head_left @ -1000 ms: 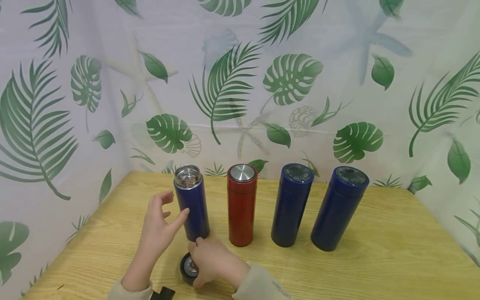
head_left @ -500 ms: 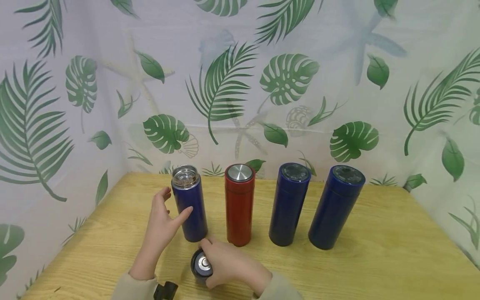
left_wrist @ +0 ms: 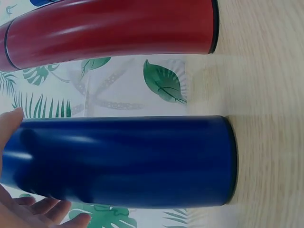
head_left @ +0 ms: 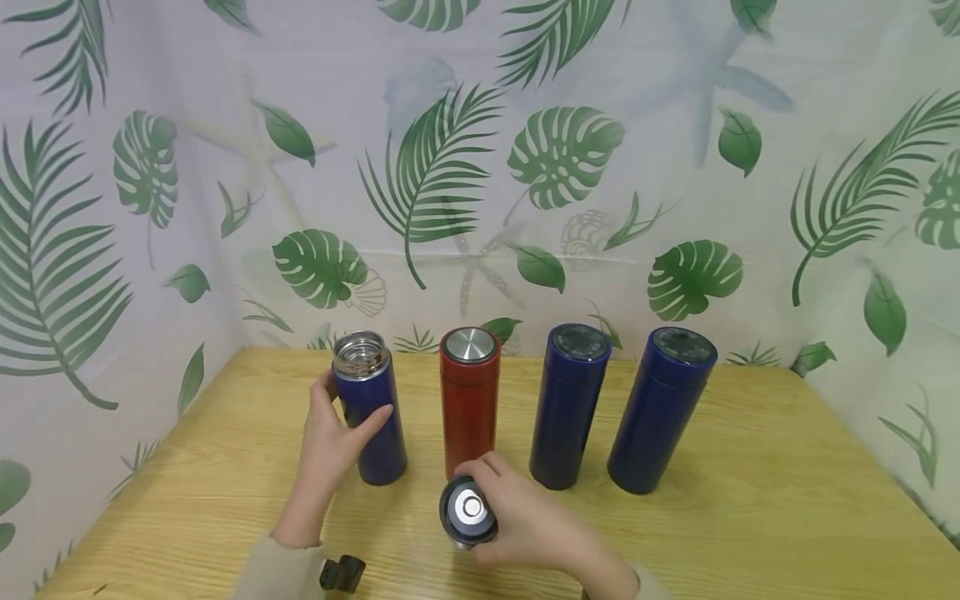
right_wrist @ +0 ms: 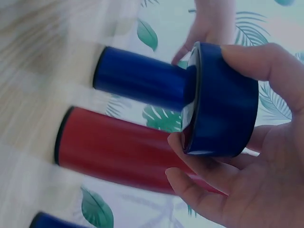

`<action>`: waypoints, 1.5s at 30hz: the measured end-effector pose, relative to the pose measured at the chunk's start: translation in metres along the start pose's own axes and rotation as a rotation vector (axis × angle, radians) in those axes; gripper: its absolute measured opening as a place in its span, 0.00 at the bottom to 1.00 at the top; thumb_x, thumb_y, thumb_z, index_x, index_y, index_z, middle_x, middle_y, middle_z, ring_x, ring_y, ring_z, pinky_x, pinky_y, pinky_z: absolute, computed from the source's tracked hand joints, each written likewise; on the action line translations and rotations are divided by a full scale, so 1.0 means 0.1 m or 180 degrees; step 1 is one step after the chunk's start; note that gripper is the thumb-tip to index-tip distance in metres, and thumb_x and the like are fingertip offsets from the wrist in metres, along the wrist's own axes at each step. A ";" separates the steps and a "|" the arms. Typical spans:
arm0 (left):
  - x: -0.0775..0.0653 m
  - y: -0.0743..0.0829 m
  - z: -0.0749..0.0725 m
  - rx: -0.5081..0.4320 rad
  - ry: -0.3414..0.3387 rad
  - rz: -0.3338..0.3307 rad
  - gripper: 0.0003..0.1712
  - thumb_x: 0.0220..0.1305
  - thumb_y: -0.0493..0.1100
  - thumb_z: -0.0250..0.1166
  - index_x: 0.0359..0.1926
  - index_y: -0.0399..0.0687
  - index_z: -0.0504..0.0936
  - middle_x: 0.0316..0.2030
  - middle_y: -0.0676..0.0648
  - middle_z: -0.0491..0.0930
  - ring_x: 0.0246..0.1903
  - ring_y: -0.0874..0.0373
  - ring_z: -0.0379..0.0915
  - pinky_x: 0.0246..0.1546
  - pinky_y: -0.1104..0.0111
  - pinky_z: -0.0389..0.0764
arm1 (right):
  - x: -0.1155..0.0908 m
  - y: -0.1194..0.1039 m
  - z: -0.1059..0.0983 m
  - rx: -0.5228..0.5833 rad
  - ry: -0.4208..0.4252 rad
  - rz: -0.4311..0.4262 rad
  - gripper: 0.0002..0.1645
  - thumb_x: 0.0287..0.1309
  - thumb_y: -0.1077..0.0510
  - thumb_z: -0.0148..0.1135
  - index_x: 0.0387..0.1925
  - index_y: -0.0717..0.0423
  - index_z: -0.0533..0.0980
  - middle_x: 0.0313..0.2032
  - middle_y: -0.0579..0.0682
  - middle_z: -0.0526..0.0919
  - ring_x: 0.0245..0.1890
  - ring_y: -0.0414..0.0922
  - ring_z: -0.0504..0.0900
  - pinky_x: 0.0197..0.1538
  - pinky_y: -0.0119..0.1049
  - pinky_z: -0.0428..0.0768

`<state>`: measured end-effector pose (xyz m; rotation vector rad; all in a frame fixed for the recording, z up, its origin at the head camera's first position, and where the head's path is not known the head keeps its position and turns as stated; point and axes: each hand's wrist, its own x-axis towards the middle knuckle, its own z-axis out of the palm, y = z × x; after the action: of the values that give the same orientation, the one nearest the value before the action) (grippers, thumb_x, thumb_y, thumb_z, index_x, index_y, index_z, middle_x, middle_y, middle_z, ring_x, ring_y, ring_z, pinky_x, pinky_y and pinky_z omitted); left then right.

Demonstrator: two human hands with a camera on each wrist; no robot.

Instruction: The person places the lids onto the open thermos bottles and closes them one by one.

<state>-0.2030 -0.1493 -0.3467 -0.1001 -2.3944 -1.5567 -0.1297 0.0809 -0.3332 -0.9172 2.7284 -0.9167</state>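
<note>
An uncapped blue thermos flask [head_left: 380,425] stands upright on the left, its steel mouth bare. My left hand [head_left: 327,454] curls round its side, thumb across the front and fingertips partly behind it. In the left wrist view the thumb and fingers [left_wrist: 59,211] lie on opposite sides of the blue body; how firmly they press, I cannot tell. My right hand [head_left: 528,525] grips a blue lid [right_wrist: 223,102] between thumb and fingers, above the table. The lid's grey underside with a round steel centre faces up toward the head view.
Right of the uncapped flask stands a red thermos flask [head_left: 470,408], its base hidden behind the right hand. Two capped blue flasks [head_left: 570,417] stand further right on the wooden table [head_left: 780,517]. A leaf-patterned cloth [head_left: 450,167] hangs behind. A black wrist device [head_left: 342,573] shows at the left cuff.
My right hand has lifted the lid from near the table and moved it rightward, in front of the red flask. The left hand has moved closer round the uncapped flask.
</note>
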 end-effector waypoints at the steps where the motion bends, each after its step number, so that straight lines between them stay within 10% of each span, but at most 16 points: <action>1: 0.01 0.00 0.01 -0.0015 0.0016 -0.0032 0.50 0.47 0.48 0.69 0.62 0.35 0.48 0.59 0.34 0.57 0.59 0.44 0.53 0.56 0.50 0.54 | -0.03 0.00 -0.03 0.0030 0.0012 0.0023 0.39 0.31 0.62 0.70 0.51 0.57 0.65 0.44 0.45 0.67 0.41 0.39 0.71 0.41 0.31 0.73; 18: 0.03 0.00 0.00 0.0083 -0.0052 -0.0140 0.45 0.44 0.48 0.71 0.58 0.36 0.56 0.53 0.35 0.65 0.53 0.43 0.61 0.50 0.50 0.65 | -0.28 0.11 -0.28 -0.0254 0.0669 -0.0180 0.39 0.29 0.63 0.69 0.50 0.59 0.66 0.44 0.46 0.70 0.43 0.40 0.70 0.45 0.38 0.72; 45: -0.33 0.40 0.18 -0.0023 -0.1307 0.0357 0.48 0.33 0.45 0.76 0.57 0.46 0.63 0.45 0.49 0.74 0.44 0.52 0.71 0.37 0.63 0.75 | -0.36 0.08 -0.52 -0.0092 0.1414 0.0033 0.45 0.29 0.63 0.73 0.52 0.61 0.61 0.42 0.50 0.72 0.43 0.42 0.72 0.45 0.41 0.73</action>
<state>-0.1664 -0.1127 -0.3272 -0.5986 -2.6270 -1.6193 -0.1203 0.1335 -0.2983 -0.7795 3.1115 -1.2083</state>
